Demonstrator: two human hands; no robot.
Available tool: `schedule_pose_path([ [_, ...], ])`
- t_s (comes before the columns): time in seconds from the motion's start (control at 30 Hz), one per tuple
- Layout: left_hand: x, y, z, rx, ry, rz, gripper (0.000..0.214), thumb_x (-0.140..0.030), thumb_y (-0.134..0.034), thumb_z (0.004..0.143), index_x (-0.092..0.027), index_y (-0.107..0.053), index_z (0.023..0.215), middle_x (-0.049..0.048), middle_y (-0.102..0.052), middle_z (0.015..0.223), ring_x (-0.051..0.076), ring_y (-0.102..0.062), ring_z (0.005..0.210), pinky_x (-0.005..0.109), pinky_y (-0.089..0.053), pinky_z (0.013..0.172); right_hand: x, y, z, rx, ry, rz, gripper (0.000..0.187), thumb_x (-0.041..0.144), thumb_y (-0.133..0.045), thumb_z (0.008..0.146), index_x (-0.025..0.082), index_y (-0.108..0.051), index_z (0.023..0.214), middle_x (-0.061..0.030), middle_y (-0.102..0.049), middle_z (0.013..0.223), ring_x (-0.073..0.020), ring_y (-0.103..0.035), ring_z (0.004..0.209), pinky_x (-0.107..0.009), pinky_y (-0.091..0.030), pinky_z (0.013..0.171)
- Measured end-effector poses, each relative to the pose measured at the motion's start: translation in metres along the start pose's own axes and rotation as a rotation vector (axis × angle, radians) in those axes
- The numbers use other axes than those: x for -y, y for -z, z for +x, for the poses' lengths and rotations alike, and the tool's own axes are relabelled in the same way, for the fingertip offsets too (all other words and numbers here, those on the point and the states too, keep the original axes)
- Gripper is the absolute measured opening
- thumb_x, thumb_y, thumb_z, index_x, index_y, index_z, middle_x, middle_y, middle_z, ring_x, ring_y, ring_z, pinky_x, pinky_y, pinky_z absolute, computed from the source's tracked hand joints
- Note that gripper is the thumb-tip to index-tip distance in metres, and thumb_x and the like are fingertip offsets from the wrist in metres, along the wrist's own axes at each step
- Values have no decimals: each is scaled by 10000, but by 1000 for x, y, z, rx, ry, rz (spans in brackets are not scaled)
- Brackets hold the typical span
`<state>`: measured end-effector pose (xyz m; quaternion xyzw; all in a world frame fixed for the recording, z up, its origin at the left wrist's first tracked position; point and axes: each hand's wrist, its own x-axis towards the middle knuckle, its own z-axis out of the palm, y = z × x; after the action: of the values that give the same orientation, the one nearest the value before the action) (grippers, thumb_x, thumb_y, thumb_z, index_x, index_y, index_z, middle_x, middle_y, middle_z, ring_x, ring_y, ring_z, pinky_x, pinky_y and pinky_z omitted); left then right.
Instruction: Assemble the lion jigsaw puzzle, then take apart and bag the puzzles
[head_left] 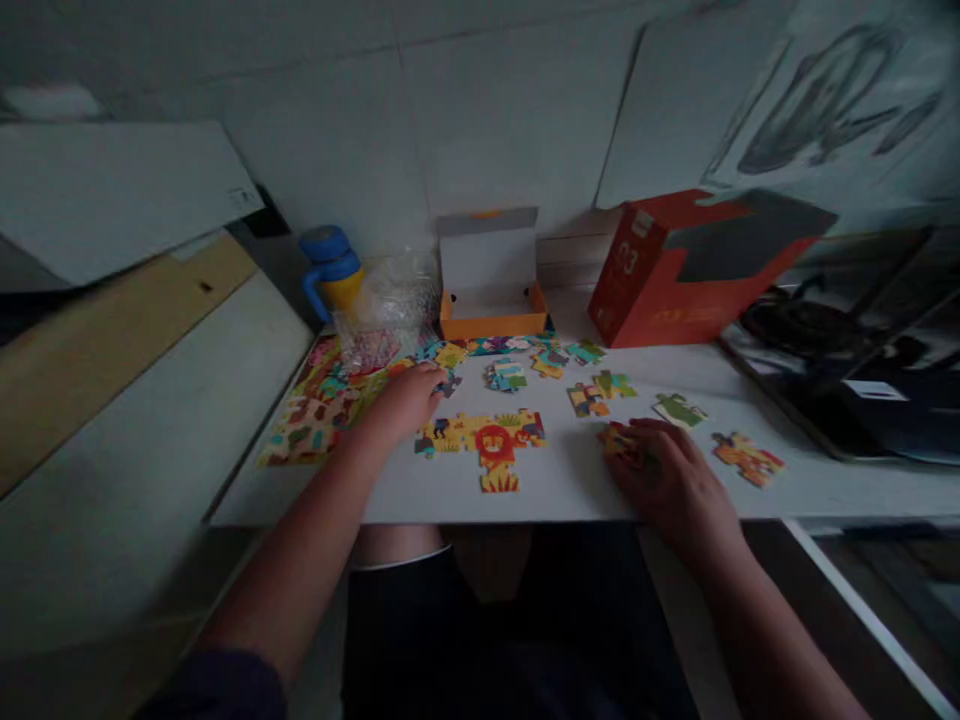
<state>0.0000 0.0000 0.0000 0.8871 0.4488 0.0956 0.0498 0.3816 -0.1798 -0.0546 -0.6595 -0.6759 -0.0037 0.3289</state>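
Note:
On a white table [570, 480] lie colourful jigsaw pieces. My left hand [405, 400] rests palm down at the right edge of a large joined section of puzzle [319, 405], its fingertips touching a loose piece [448, 383]. My right hand [667, 475] lies over a small orange and red piece [621, 440], its fingers curled on it. Between the hands sits a joined cluster with a lion [491, 440]. Loose pieces are scattered beyond: one teal [505, 375], one green [679, 408], one orange [748, 458].
An open orange box with a white lid [491, 285] stands at the back, a clear plastic bag [390, 305] and a blue and yellow bottle [330, 265] to its left. A large red box [690, 265] lies at the back right. A dark stove top [847, 340] borders the right.

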Motion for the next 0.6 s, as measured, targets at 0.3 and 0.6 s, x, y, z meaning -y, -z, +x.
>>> schedule_pose_path([
  [0.3, 18, -12, 3, -149, 86, 6, 250, -126, -537, 947, -206, -750, 1049, 109, -753, 1139, 289, -703, 1076, 417, -555, 1023, 0, 11, -1, -146, 5, 116, 265, 412, -728, 969, 261, -698, 1185, -119, -644, 1308, -296, -685, 1183, -532, -620, 1015],
  [0.6, 23, -14, -3, -277, 112, -51, 197, -132, -562, 939, -215, -721, 1019, 99, -748, 1101, 275, -695, 1052, 417, -553, 997, -9, 15, -2, -33, -295, 409, 415, 492, -754, 927, 260, -687, 1264, -130, -696, 1319, -271, -758, 1072, -457, -695, 863],
])
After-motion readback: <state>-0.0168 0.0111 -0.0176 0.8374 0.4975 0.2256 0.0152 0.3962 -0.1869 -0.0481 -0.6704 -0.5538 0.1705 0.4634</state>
